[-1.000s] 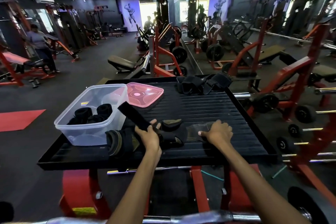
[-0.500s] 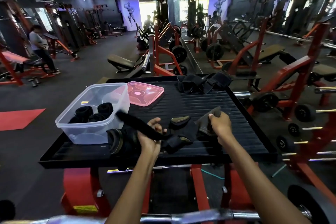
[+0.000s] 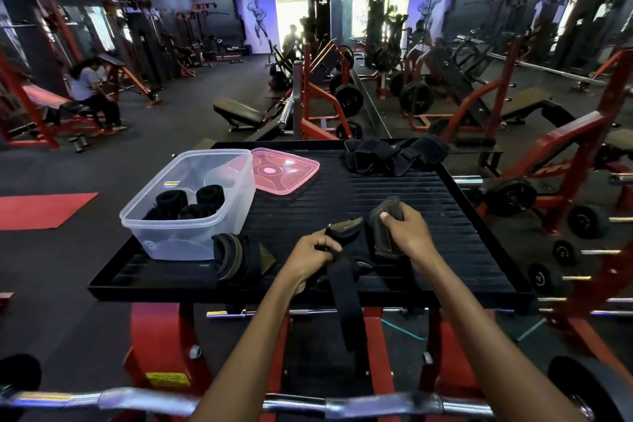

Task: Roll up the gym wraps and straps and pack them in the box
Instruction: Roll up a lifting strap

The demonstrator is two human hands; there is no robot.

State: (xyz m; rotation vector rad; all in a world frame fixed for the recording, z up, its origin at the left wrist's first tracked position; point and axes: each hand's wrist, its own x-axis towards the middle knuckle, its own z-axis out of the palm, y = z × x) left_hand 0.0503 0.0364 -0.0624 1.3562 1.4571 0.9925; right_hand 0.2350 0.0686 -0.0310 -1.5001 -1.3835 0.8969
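Observation:
A black gym strap hangs over the near edge of the black ribbed platform. My left hand is shut on its upper part, beside a leather grip pad. My right hand is shut on the strap's other leather pad, lifted and folded upright. A clear plastic box at the platform's left holds several rolled black wraps. Another wrap lies in front of the box, unrolled.
A pink lid lies right of the box. A pile of black wraps sits at the platform's far edge. A steel bar crosses close below me. Red gym machines and weight plates stand all around; a person sits far left.
My right hand lifted the flat leather pad off the platform and folded it upright. My left hand pulled the strap toward me, so its tail now hangs over the near edge.

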